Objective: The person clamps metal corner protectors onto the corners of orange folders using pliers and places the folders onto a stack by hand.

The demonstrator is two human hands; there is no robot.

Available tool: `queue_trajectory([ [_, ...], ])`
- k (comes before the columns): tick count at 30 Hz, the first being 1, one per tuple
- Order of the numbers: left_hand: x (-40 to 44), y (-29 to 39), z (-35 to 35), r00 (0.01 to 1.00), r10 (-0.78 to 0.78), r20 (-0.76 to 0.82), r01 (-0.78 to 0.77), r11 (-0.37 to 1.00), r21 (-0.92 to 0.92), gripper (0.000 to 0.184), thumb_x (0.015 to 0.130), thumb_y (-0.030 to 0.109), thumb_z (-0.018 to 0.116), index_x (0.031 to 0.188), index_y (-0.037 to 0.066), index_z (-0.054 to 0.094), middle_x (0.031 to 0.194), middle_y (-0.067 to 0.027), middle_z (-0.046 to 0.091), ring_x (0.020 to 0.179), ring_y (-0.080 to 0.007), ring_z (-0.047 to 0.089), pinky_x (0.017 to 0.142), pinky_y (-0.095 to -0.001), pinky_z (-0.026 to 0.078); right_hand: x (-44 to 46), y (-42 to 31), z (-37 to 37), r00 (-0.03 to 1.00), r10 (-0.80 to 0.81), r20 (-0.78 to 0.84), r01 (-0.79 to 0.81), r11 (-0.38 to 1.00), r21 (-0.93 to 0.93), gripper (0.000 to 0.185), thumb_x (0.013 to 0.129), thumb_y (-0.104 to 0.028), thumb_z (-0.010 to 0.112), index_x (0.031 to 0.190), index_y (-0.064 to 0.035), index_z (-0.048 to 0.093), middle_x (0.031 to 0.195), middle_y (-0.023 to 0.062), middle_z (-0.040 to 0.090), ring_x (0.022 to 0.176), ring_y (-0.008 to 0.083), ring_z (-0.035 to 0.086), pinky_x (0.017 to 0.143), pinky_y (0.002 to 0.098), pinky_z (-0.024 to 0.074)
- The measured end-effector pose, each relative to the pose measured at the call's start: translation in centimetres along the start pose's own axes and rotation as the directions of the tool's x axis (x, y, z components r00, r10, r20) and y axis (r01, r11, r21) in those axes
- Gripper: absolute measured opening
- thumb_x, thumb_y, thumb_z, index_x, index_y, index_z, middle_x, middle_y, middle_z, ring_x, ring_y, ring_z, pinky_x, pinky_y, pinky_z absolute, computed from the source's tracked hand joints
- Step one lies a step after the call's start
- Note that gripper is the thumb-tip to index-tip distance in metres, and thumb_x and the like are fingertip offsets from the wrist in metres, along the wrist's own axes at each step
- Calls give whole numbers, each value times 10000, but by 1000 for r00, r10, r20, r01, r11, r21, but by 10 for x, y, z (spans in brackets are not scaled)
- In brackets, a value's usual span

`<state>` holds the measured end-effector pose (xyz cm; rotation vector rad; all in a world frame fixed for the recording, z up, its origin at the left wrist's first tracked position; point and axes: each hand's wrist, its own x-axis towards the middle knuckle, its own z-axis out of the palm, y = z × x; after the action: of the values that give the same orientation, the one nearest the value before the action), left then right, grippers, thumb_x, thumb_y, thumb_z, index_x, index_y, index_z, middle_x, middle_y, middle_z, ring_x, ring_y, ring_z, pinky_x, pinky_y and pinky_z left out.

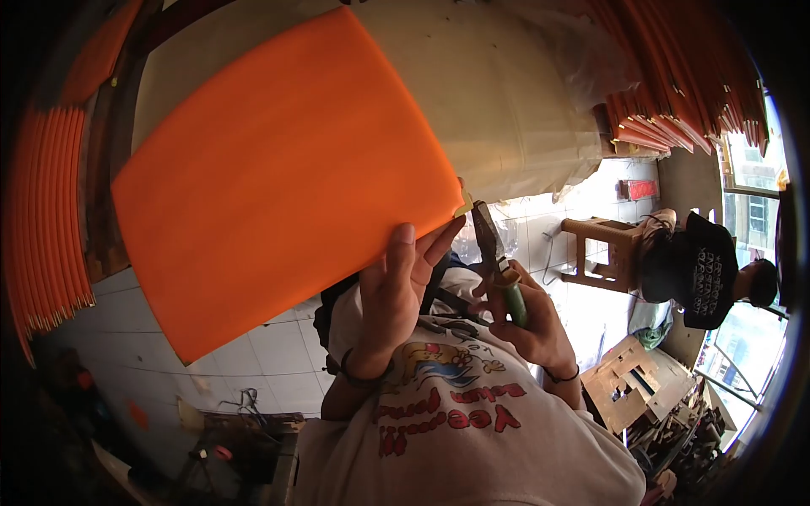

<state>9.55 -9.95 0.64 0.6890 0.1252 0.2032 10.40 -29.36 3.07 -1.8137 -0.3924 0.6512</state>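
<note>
A large flat orange cover (pixel 278 185) is held up tilted in front of me. My left hand (pixel 392 291) grips its lower right edge, thumb on the front face and fingers behind. A small gold-coloured corner piece (pixel 463 205) sits on the cover's right corner, just above that hand. My right hand (pixel 536 320) is closed around pliers (pixel 488 236) with green handles. The dark jaws point up and lie right beside the gold corner; whether they touch it I cannot tell.
Behind the cover is a table covered with brownish sheeting (pixel 506 110). Stacks of orange covers stand at the left (pixel 46 219) and upper right (pixel 675 76). A person in black (pixel 683 270) sits by a wooden stool (pixel 595 253) at the right, above a scrap pile (pixel 675 422).
</note>
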Motion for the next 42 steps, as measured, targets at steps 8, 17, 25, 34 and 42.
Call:
queue_trajectory([
  [8, 0, 1, 2, 997, -54, -57, 55, 998, 9, 563, 1017, 308, 408, 1409, -70, 266, 1399, -299, 394, 1293, -383, 451, 1081, -470, 409, -3, -17, 6, 965, 249, 85, -263, 919, 293, 511, 662, 6, 541, 1172, 38, 571, 1033, 136, 637, 859, 197, 642, 789, 310, 510],
  [17, 1, 0, 2, 998, -46, -47, 47, 998, 30, 581, 1014, 311, 418, 1416, -74, 253, 1405, -317, 376, 1298, -374, 447, 1081, -462, 416, -6, -20, -3, 965, 200, 170, -245, 919, 308, 564, 682, 54, 555, 1246, 65, 542, 1353, 187, 506, 1109, 244, 606, 942, 343, 484],
  [25, 1, 0, 3, 997, -44, -69, 44, 999, 1, 564, 1017, 293, 406, 1415, -74, 249, 1404, -314, 375, 1292, -374, 452, 1075, -485, 418, -10, -12, -4, 972, 155, 175, -218, 877, 429, 573, 687, 71, 588, 1258, 78, 547, 1481, 191, 373, 1328, 281, 434, 1119, 385, 316],
  [34, 0, 2, 4, 995, -57, -82, 59, 998, 15, 548, 1017, 295, 407, 1412, -58, 268, 1403, -284, 393, 1296, -364, 450, 1085, -488, 404, -7, -15, -3, 979, 135, 152, -179, 927, 331, 497, 690, 42, 615, 1185, 61, 579, 1417, 201, 415, 1346, 284, 386, 1098, 396, 327],
  [42, 1, 0, 0, 998, -45, -34, 46, 999, 28, 549, 1017, 287, 405, 1414, -64, 262, 1406, -291, 387, 1316, -379, 425, 1095, -492, 384, 0, -22, -10, 986, 164, -11, -162, 962, -218, 167, 693, -20, 612, 859, -6, 618, 884, 131, 542, 768, 262, 551, 688, 325, 431],
])
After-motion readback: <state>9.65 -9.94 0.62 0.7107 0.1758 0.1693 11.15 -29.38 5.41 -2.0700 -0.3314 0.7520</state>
